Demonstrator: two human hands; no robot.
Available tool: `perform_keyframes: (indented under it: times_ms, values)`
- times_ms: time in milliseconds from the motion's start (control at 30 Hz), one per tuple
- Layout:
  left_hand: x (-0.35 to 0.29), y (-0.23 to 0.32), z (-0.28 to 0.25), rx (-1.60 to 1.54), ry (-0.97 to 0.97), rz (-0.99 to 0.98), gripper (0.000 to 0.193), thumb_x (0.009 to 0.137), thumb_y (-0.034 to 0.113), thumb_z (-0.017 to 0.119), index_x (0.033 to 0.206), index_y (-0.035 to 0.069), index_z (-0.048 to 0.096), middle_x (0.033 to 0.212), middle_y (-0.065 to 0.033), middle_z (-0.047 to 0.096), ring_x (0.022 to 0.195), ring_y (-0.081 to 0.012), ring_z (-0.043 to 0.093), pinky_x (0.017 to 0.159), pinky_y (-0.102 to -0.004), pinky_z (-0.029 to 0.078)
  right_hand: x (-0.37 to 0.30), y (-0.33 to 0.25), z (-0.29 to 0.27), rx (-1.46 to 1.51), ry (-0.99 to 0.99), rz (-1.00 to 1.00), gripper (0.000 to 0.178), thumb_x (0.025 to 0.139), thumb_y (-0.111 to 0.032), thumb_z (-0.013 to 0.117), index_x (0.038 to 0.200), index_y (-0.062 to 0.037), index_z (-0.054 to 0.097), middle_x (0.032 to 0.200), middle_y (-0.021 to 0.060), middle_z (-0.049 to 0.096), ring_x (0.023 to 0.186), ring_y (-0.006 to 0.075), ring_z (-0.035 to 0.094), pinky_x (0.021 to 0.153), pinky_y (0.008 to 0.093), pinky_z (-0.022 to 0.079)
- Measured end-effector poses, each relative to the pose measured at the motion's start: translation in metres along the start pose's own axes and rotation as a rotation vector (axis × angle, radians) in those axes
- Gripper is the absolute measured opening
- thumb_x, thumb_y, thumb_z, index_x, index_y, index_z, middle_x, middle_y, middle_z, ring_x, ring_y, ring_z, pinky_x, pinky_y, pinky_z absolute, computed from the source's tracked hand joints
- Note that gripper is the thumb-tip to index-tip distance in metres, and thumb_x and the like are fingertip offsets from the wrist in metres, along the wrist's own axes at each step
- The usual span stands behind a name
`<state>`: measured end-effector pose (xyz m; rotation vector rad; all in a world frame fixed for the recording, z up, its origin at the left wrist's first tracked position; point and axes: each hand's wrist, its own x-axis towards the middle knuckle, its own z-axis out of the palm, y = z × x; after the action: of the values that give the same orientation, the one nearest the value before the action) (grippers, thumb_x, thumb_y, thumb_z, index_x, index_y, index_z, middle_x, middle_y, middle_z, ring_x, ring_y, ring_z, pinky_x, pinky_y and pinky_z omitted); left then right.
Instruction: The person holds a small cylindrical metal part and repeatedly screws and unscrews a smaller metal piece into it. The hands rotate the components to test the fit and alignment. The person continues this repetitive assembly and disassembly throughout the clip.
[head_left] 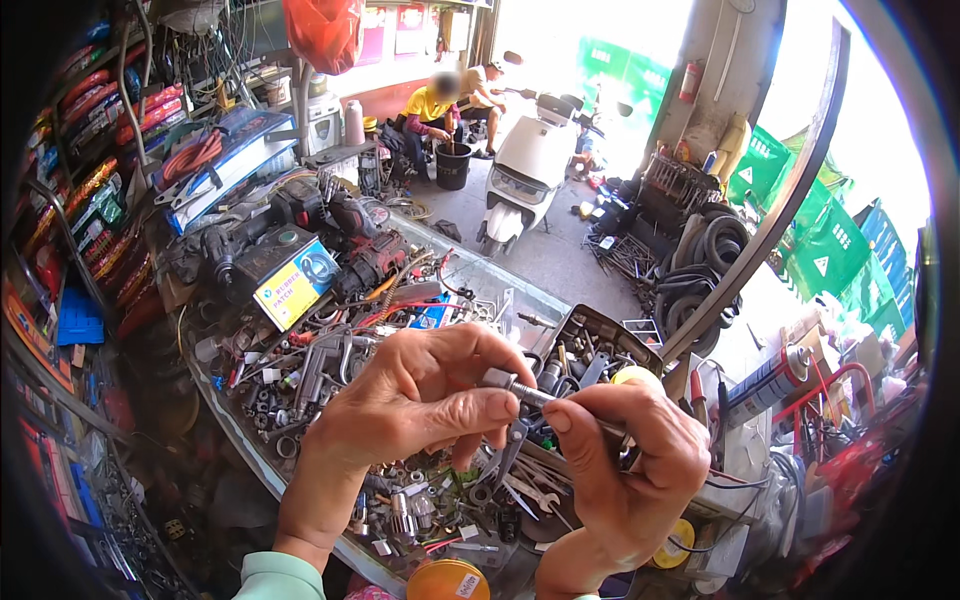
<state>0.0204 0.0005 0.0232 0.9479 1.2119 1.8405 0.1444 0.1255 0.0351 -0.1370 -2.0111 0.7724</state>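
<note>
Over the cluttered workbench I hold a metal bolt [530, 395] level between both hands. My left hand [420, 395] pinches it near its thick head with thumb and forefinger, the other fingers curled below. Around the other end of the shank is my right hand [635, 435], thumb on top and fingers wrapped, so that end is mostly hidden. Beneath the hands lie loose nuts, washers, sockets and an open-end wrench [543, 497]. An open case [600, 330] of metal tools sits just behind my right hand.
A yellow-labelled box [290, 285] and cordless power tools [370, 260] crowd the bench's left side. A white scooter [525, 170] stands beyond it. Two people sit farther back, one by a black bucket [453, 165]. Tyres [715, 240] and a spray can [770, 385] are at the right.
</note>
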Motion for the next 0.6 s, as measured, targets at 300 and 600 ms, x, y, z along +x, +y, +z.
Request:
perform_keyframes:
  times_ms: [300, 600]
  values:
    - [0.001, -0.013, -0.003, -0.083, 0.032, 0.013, 0.030, 0.093, 0.029, 0.057, 0.101, 0.000, 0.056, 0.067, -0.0121, 0.063, 0.042, -0.0119, 0.055, 0.035, -0.0200, 0.031, 0.000, 0.004, 0.017, 0.316, 0.059, 0.317, 0.016, 0.084, -0.012, 0.071, 0.079, -0.0001, 0.062, 0.062, 0.0034, 0.057, 0.050, 0.0067, 0.046, 0.046, 0.0232, 0.037]
    - [0.007, -0.017, -0.008, -0.056, 0.103, 0.029, 0.025, 0.096, 0.030, 0.054, 0.101, 0.006, 0.059, 0.069, -0.0055, 0.063, 0.046, -0.0069, 0.054, 0.038, -0.0177, 0.032, 0.005, 0.022, 0.018, 0.189, -0.071, 0.206, 0.021, 0.084, -0.014, 0.072, 0.077, -0.0001, 0.058, 0.062, 0.0019, 0.051, 0.052, 0.0068, 0.043, 0.046, 0.0226, 0.034]
